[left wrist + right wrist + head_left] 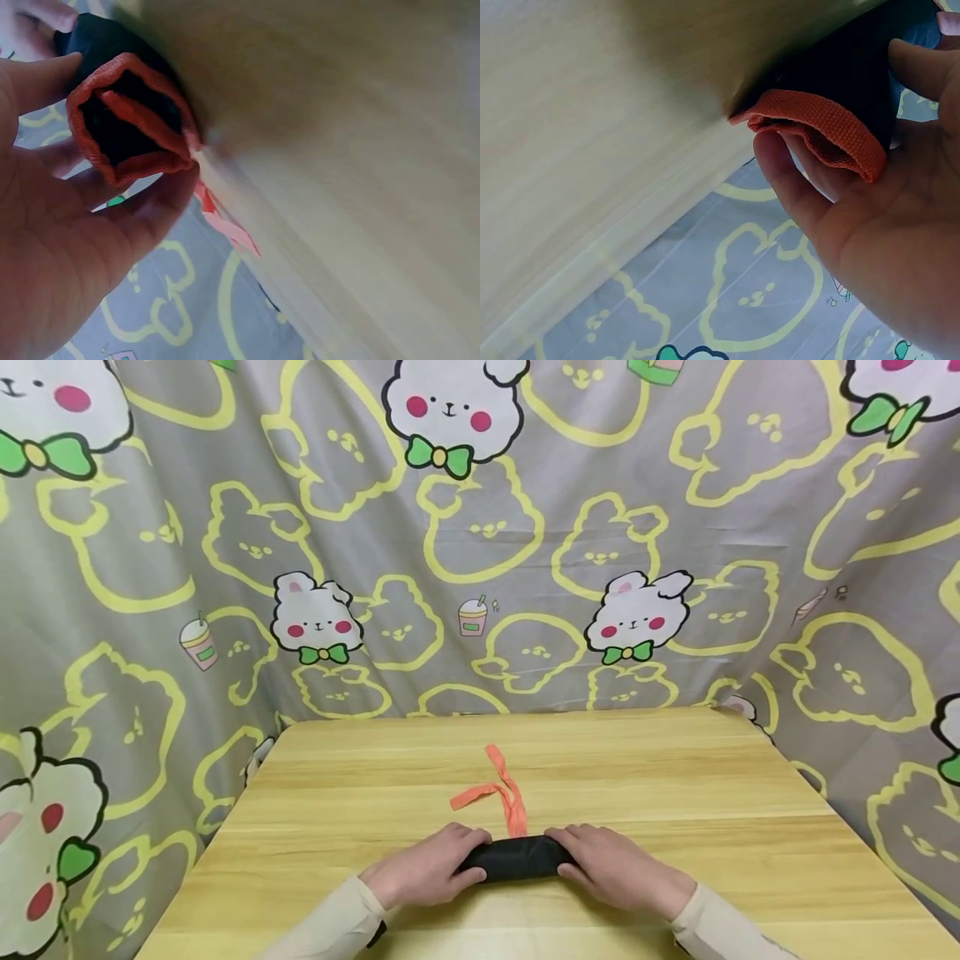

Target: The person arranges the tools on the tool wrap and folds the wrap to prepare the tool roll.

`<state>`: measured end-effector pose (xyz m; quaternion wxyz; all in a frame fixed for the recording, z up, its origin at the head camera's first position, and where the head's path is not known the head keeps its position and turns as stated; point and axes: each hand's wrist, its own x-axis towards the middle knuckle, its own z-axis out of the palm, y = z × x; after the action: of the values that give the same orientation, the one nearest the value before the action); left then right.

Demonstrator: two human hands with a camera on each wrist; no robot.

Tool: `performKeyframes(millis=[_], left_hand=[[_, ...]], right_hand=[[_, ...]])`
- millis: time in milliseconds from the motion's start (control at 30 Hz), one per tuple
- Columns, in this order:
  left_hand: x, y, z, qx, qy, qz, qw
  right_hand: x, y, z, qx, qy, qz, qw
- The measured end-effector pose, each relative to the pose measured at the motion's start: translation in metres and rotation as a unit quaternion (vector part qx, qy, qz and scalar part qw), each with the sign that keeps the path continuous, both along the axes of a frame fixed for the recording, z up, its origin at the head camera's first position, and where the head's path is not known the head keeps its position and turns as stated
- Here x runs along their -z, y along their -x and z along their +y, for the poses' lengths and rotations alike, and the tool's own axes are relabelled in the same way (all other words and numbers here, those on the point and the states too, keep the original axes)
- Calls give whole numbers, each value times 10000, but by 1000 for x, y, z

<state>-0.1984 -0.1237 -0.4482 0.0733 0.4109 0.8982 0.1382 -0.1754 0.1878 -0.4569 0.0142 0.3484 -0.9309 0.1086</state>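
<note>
A black cloth roll (517,858) lies crosswise near the front of the wooden table, with two orange fabric ties (515,806) trailing away from its far side. My left hand (431,867) grips its left end, thumb on the near side and fingers over the far side. At the opposite end, my right hand (618,870) holds it the same way. In the left wrist view the roll's end shows orange edging (77,124) around a folded layer inside. Another orange-bound end (821,120) appears flattened in the right wrist view, against the right hand's fingers.
The light wooden table (360,760) reaches back to a grey curtain (525,602) printed with rabbits and yellow outlines. More of this curtain hangs along the left and right sides of the table.
</note>
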Motion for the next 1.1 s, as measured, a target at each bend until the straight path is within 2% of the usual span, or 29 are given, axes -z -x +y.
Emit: performKeyframes(millis=[167,267,500,633,667,767,867,900,1000,1100], left_hand=[[1,-3,-3,-124,-51,-145,9998],[0,-3,-4,-123,-74,-145,9998],[-4,-1,-3,10,-95,-172,9998],[-4,1,-2,140,-150,-122,9997],[-4,2,-2,213,-208,-181,9994],[-6,7,-3,362,-363,-675,9964],[-7,11,-3,346,-427,-1287,9902],[-8,13,-3,314,-422,-1379,9890],[-8,13,-1,241,-321,-1229,9916],[-7,8,2,199,-101,-573,9981]], right_hand=[[-2,0,3,196,50,-475,9987],[-4,-1,6,232,169,-594,9978],[-7,2,9,20,97,-534,9985],[-5,2,8,0,122,-355,9993],[-4,2,8,-29,151,-270,9995],[-4,2,7,-154,251,-83,9995],[-6,3,6,-283,319,-8,9991],[-6,3,6,-291,315,-26,9991],[-6,3,5,-337,227,-51,9992],[-4,2,5,-404,174,-26,9990]])
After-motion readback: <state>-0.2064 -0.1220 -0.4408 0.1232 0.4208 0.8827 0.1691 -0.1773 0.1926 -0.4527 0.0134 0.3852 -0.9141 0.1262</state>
